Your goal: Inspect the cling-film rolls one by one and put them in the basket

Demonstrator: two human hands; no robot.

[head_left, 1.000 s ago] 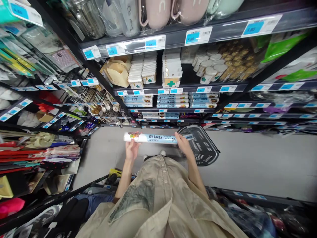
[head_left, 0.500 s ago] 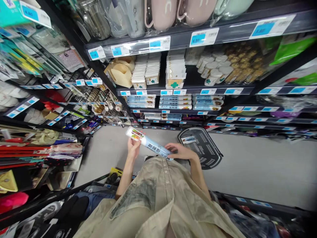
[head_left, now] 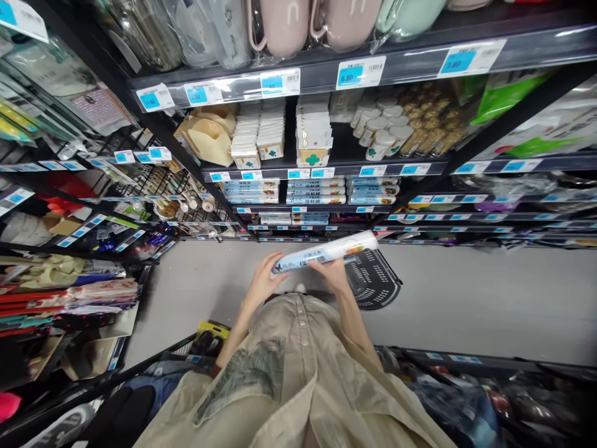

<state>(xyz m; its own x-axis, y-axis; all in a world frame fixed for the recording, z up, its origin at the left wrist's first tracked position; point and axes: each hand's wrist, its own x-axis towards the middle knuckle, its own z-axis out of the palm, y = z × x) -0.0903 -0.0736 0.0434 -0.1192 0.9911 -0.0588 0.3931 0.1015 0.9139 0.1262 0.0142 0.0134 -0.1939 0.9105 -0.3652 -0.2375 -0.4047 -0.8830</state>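
Note:
A blue-and-white roll of cling film (head_left: 321, 252) in printed wrapping is held between my two hands, tilted with its white end up to the right. My left hand (head_left: 267, 280) is closed around the left end. My right hand (head_left: 332, 274) grips it from below, right of the middle, with the fingers partly hidden behind the roll. Beyond my right hand a black shopping basket (head_left: 373, 287) stands on the floor, partly covered by the roll and my hand.
Similar rolls (head_left: 317, 191) lie stacked on a low shelf ahead. Above are hanging white packs (head_left: 259, 134) and pink mugs (head_left: 284, 25). Crowded racks stand on the left, and goods (head_left: 153, 373) lie on shelving behind me. Grey floor (head_left: 466, 292) stretches to the right.
The roll has been turned: its white end, formerly up at the left, now points right. My left hand has moved to the opposite end, and the view has shifted slightly.

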